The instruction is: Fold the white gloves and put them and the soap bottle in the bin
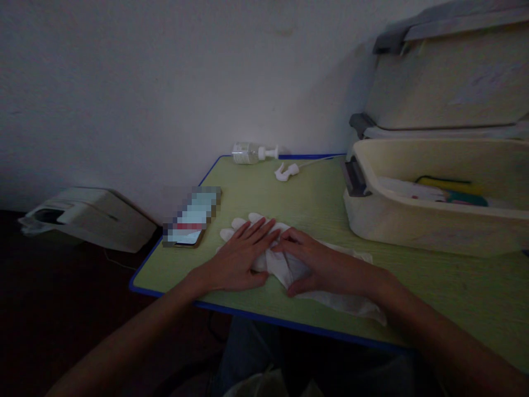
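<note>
A white glove (284, 271) lies on the green table (314, 198), its finger ends showing past my left hand and its cuff spread out under my right wrist. My left hand (237, 260) rests flat on the glove's finger part, fingers stretched out. Bent over the middle of the glove, my right hand (324, 263) gathers a wrinkled fold of the material between thumb and fingers. Part of the glove is hidden beneath both hands.
A phone (193, 215) with a blurred screen lies at the left edge. Towards the wall are a clear pump bottle (246, 153) on its side and a white spray nozzle (287, 171). An open-lidded cream storage box (413, 223) stands right. A white bin (99, 218) lies beyond the table.
</note>
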{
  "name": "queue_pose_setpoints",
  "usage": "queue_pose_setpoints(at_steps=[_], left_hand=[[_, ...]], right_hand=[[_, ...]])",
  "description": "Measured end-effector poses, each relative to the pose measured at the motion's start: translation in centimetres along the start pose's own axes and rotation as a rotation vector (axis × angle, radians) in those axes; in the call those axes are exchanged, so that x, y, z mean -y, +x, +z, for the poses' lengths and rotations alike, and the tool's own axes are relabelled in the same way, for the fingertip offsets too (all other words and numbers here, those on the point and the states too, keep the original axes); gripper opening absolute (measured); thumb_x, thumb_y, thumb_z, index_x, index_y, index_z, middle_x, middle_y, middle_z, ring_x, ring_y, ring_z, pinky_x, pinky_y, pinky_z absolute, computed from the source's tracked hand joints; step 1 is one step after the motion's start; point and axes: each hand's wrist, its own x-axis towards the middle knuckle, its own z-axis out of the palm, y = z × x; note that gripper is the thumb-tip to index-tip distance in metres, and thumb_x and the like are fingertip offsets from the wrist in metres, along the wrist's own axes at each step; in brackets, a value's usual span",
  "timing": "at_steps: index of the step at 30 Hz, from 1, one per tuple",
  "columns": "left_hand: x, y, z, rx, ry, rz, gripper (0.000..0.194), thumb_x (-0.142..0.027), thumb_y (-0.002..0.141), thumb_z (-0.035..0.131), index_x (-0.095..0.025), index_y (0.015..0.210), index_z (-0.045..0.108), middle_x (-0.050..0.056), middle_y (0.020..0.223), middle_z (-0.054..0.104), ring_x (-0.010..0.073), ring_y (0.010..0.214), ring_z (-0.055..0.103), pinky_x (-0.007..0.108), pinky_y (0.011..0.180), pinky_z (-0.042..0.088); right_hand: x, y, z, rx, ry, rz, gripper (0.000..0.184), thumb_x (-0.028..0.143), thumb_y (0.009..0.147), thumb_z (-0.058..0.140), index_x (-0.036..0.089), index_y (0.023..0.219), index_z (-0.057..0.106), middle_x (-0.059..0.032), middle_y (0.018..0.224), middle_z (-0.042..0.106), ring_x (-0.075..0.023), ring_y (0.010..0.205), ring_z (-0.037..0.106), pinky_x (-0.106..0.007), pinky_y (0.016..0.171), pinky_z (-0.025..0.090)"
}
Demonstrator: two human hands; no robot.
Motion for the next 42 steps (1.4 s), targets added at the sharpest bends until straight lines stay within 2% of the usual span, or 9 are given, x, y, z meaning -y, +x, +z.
queue_pose_setpoints(at_steps=[4,7,10,14,16,21,32,38,42], left_hand=[[0.3,-0.2,0.1,-0.003,-0.058,0.01,0.078,-0.036,0.076,0.053,-0.014,0.14,0.016,0.013,0.149,0.009,0.0251,0.138,0.004,0.048,0.11,0.007],[0.8,-0.4,0.6,-0.08,-0.165,0.035,0.066,-0.035,0.084,0.041,-0.015,0.141,0.014,0.012,0.15,0.01,0.022,0.138,0.007,0.046,0.111,0.009],[1.2,-0.6,1.2,-0.302,-0.274,0.049,0.054,-0.026,0.088,0.031,-0.015,0.139,0.019,0.013,0.147,0.021,0.0202,0.136,0.016,0.043,0.11,0.017],[1.2,-0.6,1.4,-0.665,-0.295,-0.005,0.043,-0.021,0.084,0.035,-0.015,0.126,0.041,0.012,0.128,0.048,0.0224,0.12,0.042,0.042,0.101,0.033],[0.9,-0.4,1.3,-0.725,-0.267,-0.054,0.036,-0.018,0.082,0.037,-0.015,0.116,0.049,0.01,0.113,0.057,0.0214,0.107,0.05,0.041,0.093,0.039],[0.4,0.2,0.8,-0.574,-0.183,-0.052,0.022,-0.021,0.086,0.04,-0.015,0.093,0.06,0.007,0.09,0.06,0.0191,0.087,0.055,0.036,0.079,0.044],[0.3,2.0,-1.3,-0.277,-0.226,-0.052,0.008,-0.02,0.078,0.055,-0.014,0.078,0.06,0.004,0.084,0.054,0.0184,0.086,0.052,0.032,0.077,0.042],[0.6,3.4,-2.4,-0.13,-0.584,-0.104,0.005,-0.016,0.07,0.059,-0.014,0.068,0.055,-0.005,0.057,0.048,0.0081,0.053,0.045,0.021,0.052,0.036],[1.6,3.3,-2.7,-0.083,-0.861,-0.062,0.011,-0.018,0.068,0.06,-0.014,0.07,0.05,-0.006,0.06,0.051,0.0056,0.053,0.047,0.019,0.052,0.038]], right_hand=[[0.4,0.0,-0.3,-0.026,0.025,-0.021,0.054,0.023,0.064,0.074,0.019,0.113,0.05,-0.0087,0.123,0.046,-0.021,0.117,0.042,-0.036,0.098,0.035],[0.7,0.3,-0.4,-0.129,0.054,0.046,0.033,0.022,0.071,0.067,0.019,0.102,0.054,-0.0066,0.107,0.056,-0.0187,0.1,0.054,-0.034,0.086,0.043],[0.8,0.7,-0.2,-0.26,0.056,0.178,0.014,0.015,0.075,0.06,0.016,0.088,0.056,-0.0044,0.086,0.06,-0.0144,0.075,0.058,-0.028,0.068,0.047],[0.7,1.4,0.4,-0.295,0.067,0.261,0.013,0.007,0.071,0.059,0.016,0.079,0.055,-0.0009,0.073,0.059,-0.0114,0.062,0.055,-0.024,0.059,0.044],[0.5,1.6,0.8,-0.301,0.048,0.262,0.014,0.006,0.07,0.059,0.016,0.079,0.055,-0.0005,0.072,0.058,-0.011,0.061,0.054,-0.024,0.057,0.043],[0.2,1.8,1.3,-0.319,-0.01,0.212,0.016,0.006,0.067,0.061,0.016,0.078,0.054,-0.001,0.074,0.057,-0.0112,0.062,0.052,-0.025,0.058,0.042],[0.0,1.7,0.9,-0.32,0.076,0.227,0.016,0.006,0.068,0.06,0.016,0.078,0.053,0.0003,0.071,0.056,-0.0106,0.058,0.052,-0.024,0.056,0.042],[0.2,1.5,0.5,-0.34,0.046,0.249,0.006,0.012,0.075,0.055,0.016,0.079,0.057,-0.0012,0.069,0.059,-0.0118,0.058,0.053,-0.025,0.055,0.042],[0.5,1.4,0.4,-0.324,0.041,0.248,0.004,0.014,0.075,0.055,0.017,0.078,0.056,-0.0004,0.067,0.059,-0.0113,0.057,0.053,-0.024,0.054,0.042]])
